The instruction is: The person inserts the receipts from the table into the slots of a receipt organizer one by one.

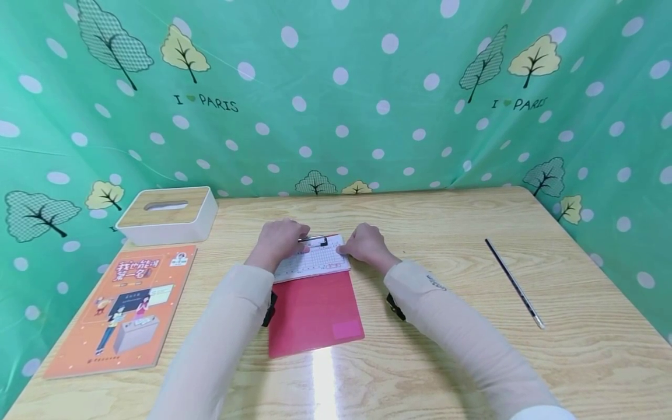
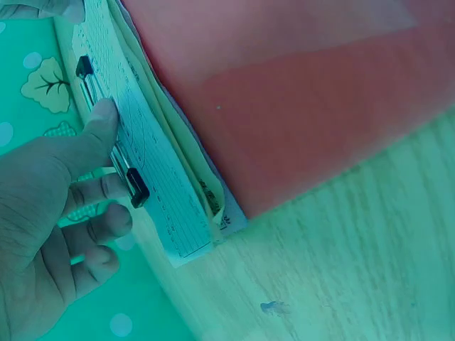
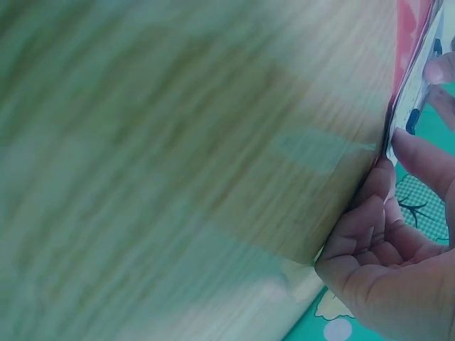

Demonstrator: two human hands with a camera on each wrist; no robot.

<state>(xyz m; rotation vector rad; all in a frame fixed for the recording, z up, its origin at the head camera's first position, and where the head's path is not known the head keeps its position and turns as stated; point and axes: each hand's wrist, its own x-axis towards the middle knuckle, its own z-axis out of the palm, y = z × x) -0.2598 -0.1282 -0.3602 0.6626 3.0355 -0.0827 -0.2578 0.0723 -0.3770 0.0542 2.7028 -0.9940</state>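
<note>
A red folder (image 1: pixel 315 315) lies on the table in front of me, with a stack of printed sheets (image 1: pixel 315 263) at its far end. Across the top of the sheets runs a metal clip (image 2: pixel 138 186) with black ends. My left hand (image 1: pixel 280 240) grips the clip, its thumb on the metal bar in the left wrist view and its other fingers curled behind. The right hand (image 1: pixel 367 245) pinches the right edge of the sheets, thumb on the front and curled fingers behind. In the right wrist view the left fingertips (image 3: pixel 441 69) show at the clip.
At the left lies an orange book (image 1: pixel 131 309) with a cartoon cover. Behind it stands a white tissue box (image 1: pixel 175 230) with a wooden lid. A long thin dark stick (image 1: pixel 514 283) with a pale end lies at the right. A green patterned curtain (image 1: pixel 341 116) hangs behind the table.
</note>
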